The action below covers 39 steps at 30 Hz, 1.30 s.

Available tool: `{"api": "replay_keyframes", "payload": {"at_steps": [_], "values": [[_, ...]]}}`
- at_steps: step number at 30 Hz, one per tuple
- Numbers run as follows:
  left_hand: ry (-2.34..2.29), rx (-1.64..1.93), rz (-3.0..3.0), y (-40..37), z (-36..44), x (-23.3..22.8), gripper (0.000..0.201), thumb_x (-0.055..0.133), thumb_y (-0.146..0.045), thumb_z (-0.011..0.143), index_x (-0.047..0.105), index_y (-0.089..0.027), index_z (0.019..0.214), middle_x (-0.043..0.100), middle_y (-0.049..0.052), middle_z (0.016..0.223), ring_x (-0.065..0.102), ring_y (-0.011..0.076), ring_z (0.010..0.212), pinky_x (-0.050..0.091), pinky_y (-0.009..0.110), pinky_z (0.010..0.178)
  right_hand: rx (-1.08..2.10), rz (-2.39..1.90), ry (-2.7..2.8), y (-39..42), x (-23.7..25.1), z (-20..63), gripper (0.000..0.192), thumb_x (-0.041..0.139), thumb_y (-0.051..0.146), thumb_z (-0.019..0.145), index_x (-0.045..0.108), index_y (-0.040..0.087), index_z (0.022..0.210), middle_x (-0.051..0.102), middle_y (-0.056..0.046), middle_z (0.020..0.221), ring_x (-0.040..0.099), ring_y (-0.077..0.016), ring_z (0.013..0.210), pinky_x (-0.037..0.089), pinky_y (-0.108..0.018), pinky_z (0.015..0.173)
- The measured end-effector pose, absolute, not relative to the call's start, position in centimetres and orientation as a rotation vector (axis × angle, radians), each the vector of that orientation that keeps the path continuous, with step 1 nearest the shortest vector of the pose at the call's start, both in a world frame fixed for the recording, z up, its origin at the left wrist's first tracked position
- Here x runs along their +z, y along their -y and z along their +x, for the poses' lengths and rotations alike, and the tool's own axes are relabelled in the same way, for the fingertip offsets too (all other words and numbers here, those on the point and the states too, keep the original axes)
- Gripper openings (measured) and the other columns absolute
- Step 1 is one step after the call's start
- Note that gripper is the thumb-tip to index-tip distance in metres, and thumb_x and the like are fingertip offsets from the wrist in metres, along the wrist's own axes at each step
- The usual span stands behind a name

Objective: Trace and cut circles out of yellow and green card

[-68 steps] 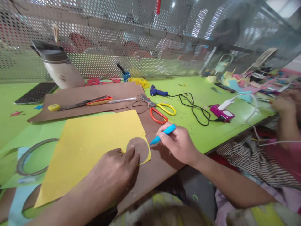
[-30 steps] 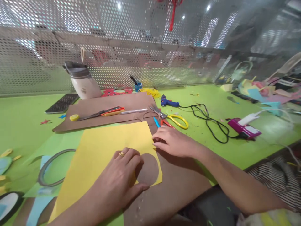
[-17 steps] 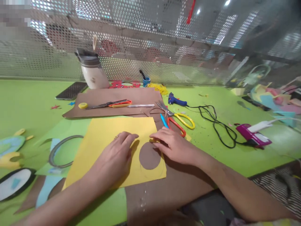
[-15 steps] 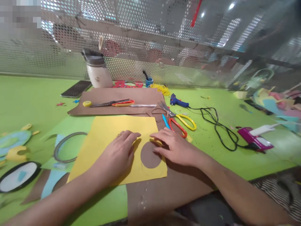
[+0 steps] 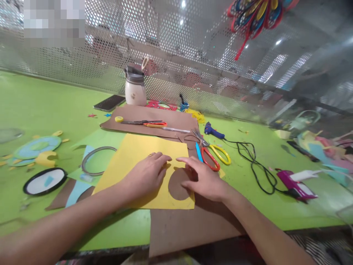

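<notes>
A yellow paper sheet (image 5: pixel 138 154) lies on the green table (image 5: pixel 41 106), partly over brown cardboard (image 5: pixel 187 224). A brown paper circle (image 5: pixel 176 186) rests on the sheet's right part. My left hand (image 5: pixel 146 175) lies flat on the yellow sheet, just left of the circle, fingers spread. My right hand (image 5: pixel 202 178) rests on the circle's right edge with fingers stretched out. Neither hand holds anything. A blue pen (image 5: pixel 199 152) lies beside red-and-yellow scissors (image 5: pixel 213 156) just beyond my right hand.
A blue glue gun (image 5: pixel 212 131) with a black cord (image 5: pixel 256 165), a pink device (image 5: pixel 293 182), a white bottle (image 5: pixel 135 88), a phone (image 5: pixel 109 102), more scissors (image 5: pixel 145 122) on a brown sheet, and paper cut-outs (image 5: pixel 35 147) surround the work spot. Perforated metal screen behind.
My right hand laid the blue pen down by the scissors and came to the circle. My left hand shifted off the circle to its left. The view rose and swung left.
</notes>
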<state>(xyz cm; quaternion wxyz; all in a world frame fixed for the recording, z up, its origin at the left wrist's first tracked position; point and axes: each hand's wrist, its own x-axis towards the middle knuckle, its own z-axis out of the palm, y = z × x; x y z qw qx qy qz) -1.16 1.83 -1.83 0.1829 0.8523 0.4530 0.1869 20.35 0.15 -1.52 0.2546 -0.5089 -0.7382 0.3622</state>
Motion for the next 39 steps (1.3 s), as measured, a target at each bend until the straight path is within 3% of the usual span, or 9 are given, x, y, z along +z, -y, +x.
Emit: {"api": "replay_keyframes", "payload": {"at_steps": [4, 13, 16, 20, 23, 27, 35, 39], "values": [[-1.290, 0.578, 2.314, -1.9, -1.4, -1.9, 0.031, 0.040, -0.023, 0.092, 0.059, -0.018, 0.116, 0.063, 0.010, 0.106, 0.061, 0.0263, 0.100, 0.049, 0.041, 0.084, 1.061, -1.284, 1.683, -2.1, -2.0, 21.8, 0.045, 0.065, 0.018, 0.073, 0.062, 0.022, 0.118, 0.053, 0.002, 0.079, 0.055, -0.0137, 0.066, 0.047, -0.027, 0.059], [-1.311, 0.741, 2.219, -3.6, -2.1, -2.7, 0.027, 0.046, -0.026, 0.087, 0.064, -0.018, 0.105, 0.069, 0.007, 0.094, 0.066, 0.0220, 0.084, 0.051, 0.034, 0.073, 0.821, -1.237, 1.172, -5.0, -2.9, 23.9, 0.049, 0.072, 0.029, 0.067, 0.059, 0.020, 0.113, 0.058, 0.003, 0.075, 0.060, -0.0162, 0.067, 0.051, -0.033, 0.069], [-1.309, 0.761, 2.249, -3.8, -2.3, -2.4, 0.025, 0.046, -0.026, 0.088, 0.063, -0.017, 0.103, 0.067, 0.007, 0.095, 0.066, 0.0201, 0.082, 0.051, 0.033, 0.073, 0.802, -1.259, 1.148, -6.0, -2.8, 23.4, 0.042, 0.072, 0.024, 0.072, 0.060, 0.018, 0.112, 0.064, 0.001, 0.080, 0.064, -0.0177, 0.072, 0.053, -0.034, 0.072], [-1.274, 0.724, 2.343, -3.3, -2.5, -2.1, 0.024, 0.043, -0.024, 0.090, 0.063, -0.017, 0.102, 0.066, 0.008, 0.097, 0.064, 0.0211, 0.085, 0.051, 0.033, 0.073, 0.780, -1.331, 1.130, -8.3, -2.3, 23.2, 0.026, 0.062, 0.025, 0.091, 0.059, 0.015, 0.115, 0.065, -0.006, 0.106, 0.065, -0.0198, 0.088, 0.056, -0.038, 0.076], [-1.193, 0.666, 2.467, -2.4, -2.4, -1.8, 0.024, 0.043, -0.023, 0.091, 0.066, -0.018, 0.091, 0.064, 0.009, 0.092, 0.061, 0.0228, 0.085, 0.048, 0.037, 0.077, 0.820, -1.363, 1.145, -9.8, -2.3, 22.6, 0.028, 0.059, 0.028, 0.094, 0.058, 0.016, 0.119, 0.062, -0.008, 0.117, 0.065, -0.0216, 0.095, 0.056, -0.041, 0.079], [-1.093, 0.505, 2.691, -1.4, -2.1, -1.0, 0.026, 0.043, -0.021, 0.091, 0.062, -0.019, 0.074, 0.061, 0.008, 0.081, 0.055, 0.0232, 0.082, 0.046, 0.038, 0.076, 0.915, -1.360, 1.226, -10.4, -3.0, 20.3, 0.030, 0.059, 0.028, 0.093, 0.057, 0.016, 0.120, 0.062, -0.009, 0.118, 0.065, -0.0221, 0.096, 0.056, -0.041, 0.080], [-1.117, 0.184, 2.890, -0.7, -1.6, -0.8, 0.022, 0.041, -0.017, 0.089, 0.062, -0.016, 0.081, 0.060, 0.012, 0.087, 0.053, 0.0250, 0.083, 0.048, 0.040, 0.075, 1.007, -1.253, 1.440, -10.1, -3.0, 15.5, 0.025, 0.060, 0.027, 0.093, 0.060, 0.015, 0.115, 0.064, -0.007, 0.113, 0.065, -0.0212, 0.093, 0.056, -0.041, 0.079], [-1.091, 0.171, 2.922, -0.4, -1.5, -1.2, 0.022, 0.040, -0.016, 0.089, 0.061, -0.017, 0.081, 0.060, 0.012, 0.085, 0.053, 0.0261, 0.082, 0.049, 0.041, 0.073, 1.043, -1.192, 1.506, -10.0, -2.7, 13.9, 0.029, 0.065, 0.008, 0.082, 0.061, 0.014, 0.110, 0.066, -0.006, 0.109, 0.065, -0.0181, 0.087, 0.054, -0.035, 0.078]]}}
